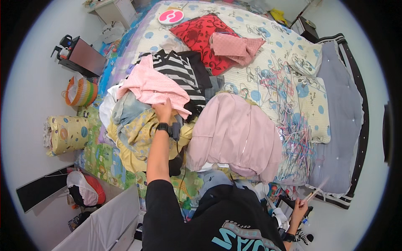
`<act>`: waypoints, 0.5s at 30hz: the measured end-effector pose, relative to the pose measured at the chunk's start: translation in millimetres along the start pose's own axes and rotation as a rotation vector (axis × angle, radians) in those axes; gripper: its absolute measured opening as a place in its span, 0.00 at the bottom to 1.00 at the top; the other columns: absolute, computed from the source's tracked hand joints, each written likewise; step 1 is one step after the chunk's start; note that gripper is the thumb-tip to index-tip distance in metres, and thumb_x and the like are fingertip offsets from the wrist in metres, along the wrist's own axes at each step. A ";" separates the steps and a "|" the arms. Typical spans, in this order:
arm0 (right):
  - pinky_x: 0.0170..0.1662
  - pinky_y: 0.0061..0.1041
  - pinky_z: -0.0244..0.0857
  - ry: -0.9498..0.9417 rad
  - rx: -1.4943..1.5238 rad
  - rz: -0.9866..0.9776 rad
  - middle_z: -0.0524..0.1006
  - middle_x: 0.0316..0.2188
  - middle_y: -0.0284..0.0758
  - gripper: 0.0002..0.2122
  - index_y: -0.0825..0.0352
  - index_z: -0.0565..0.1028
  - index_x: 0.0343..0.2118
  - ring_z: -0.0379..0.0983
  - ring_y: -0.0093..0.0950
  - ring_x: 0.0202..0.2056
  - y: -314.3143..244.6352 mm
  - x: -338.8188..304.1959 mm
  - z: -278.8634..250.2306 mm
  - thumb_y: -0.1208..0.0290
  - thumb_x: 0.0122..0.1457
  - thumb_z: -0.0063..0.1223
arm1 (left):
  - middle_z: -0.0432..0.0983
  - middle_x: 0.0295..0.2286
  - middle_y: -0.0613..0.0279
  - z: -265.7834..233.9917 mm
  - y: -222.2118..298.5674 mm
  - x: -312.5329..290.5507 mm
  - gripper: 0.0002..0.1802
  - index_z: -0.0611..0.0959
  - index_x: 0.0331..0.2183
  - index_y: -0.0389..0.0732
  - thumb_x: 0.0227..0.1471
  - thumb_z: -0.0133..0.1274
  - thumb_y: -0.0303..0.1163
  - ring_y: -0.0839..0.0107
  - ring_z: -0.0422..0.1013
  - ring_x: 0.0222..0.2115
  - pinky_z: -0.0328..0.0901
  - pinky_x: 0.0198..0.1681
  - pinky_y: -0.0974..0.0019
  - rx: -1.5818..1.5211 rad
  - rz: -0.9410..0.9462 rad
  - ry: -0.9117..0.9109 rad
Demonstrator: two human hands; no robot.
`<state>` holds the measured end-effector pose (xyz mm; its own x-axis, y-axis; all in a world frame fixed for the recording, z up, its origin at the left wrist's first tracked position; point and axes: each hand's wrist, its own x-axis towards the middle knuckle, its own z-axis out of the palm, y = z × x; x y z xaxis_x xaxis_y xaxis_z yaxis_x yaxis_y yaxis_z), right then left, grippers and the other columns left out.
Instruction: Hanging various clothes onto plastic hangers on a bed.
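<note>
My left hand (162,109) reaches into a heap of clothes on the bed, its fingers closed on the lower edge of a pink knitted garment (153,85). Under and around that garment lie a black-and-white striped top (178,71), a yellow patterned cloth (140,131) and some pale blue denim (132,109). Low at the right, beyond the bed's near edge, my right hand (299,209) grips a thin, pale clothes hanger (315,193), partly smeared by motion. A dusty-pink jacket (234,131) is spread out between my arms.
Many tangled hangers (293,121) cover the bed's right part. Farther back are a red patterned cushion (205,39) with a folded pink cloth (234,47) on it, and a round pink-and-white object (171,16). A striped basket (81,91) stands at the left, a padded headboard (341,113) at the right.
</note>
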<state>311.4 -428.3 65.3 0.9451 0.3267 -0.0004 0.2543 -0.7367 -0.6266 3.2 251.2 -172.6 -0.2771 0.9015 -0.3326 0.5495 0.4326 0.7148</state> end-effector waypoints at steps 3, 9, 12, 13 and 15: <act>0.26 0.23 0.47 -0.103 -0.087 -0.021 0.57 0.18 0.26 0.18 0.66 0.58 0.18 0.50 0.19 0.23 -19.8 -7.1 11.3 0.70 0.60 0.53 | 0.78 0.29 0.41 -21.3 11.5 8.6 0.23 0.79 0.26 0.29 0.47 0.55 0.45 0.47 0.75 0.34 0.68 0.40 0.52 0.057 0.049 0.069; 0.24 0.24 0.55 -0.550 -0.098 -0.159 0.66 0.16 0.31 0.11 0.73 0.72 0.27 0.59 0.20 0.21 -61.0 14.4 61.5 0.68 0.60 0.52 | 0.71 0.16 0.48 -18.8 1.7 -102.3 0.15 0.78 0.24 0.30 0.49 0.54 0.36 0.57 0.67 0.16 0.60 0.22 0.57 -0.188 0.506 -0.206; 0.23 0.24 0.55 -0.645 -0.153 -0.241 0.66 0.15 0.32 0.10 0.74 0.74 0.28 0.59 0.18 0.19 -86.3 27.1 79.5 0.69 0.59 0.52 | 0.71 0.22 0.49 -59.0 44.0 -206.3 0.10 0.78 0.25 0.30 0.48 0.54 0.30 0.60 0.67 0.24 0.61 0.28 0.59 -0.288 0.736 -0.202; 0.23 0.23 0.54 -0.723 -0.127 -0.205 0.66 0.15 0.31 0.10 0.74 0.74 0.28 0.59 0.18 0.19 -95.3 32.2 85.1 0.70 0.59 0.52 | 0.71 0.26 0.49 -76.6 49.3 -227.3 0.09 0.78 0.25 0.31 0.47 0.54 0.28 0.60 0.68 0.28 0.62 0.32 0.60 -0.373 0.892 -0.158; 0.25 0.24 0.55 -0.755 -0.070 -0.232 0.67 0.16 0.29 0.10 0.73 0.76 0.31 0.62 0.18 0.22 -84.1 48.2 112.8 0.69 0.60 0.51 | 0.70 0.35 0.48 -103.2 69.0 -275.3 0.08 0.79 0.25 0.31 0.44 0.56 0.28 0.57 0.67 0.37 0.62 0.41 0.59 -0.445 0.915 -0.251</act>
<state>312.4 -283.8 30.1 0.4780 0.7712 -0.4205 0.4637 -0.6282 -0.6249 36.1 31.3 31.9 0.2981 0.8809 0.3676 0.1131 -0.4150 0.9027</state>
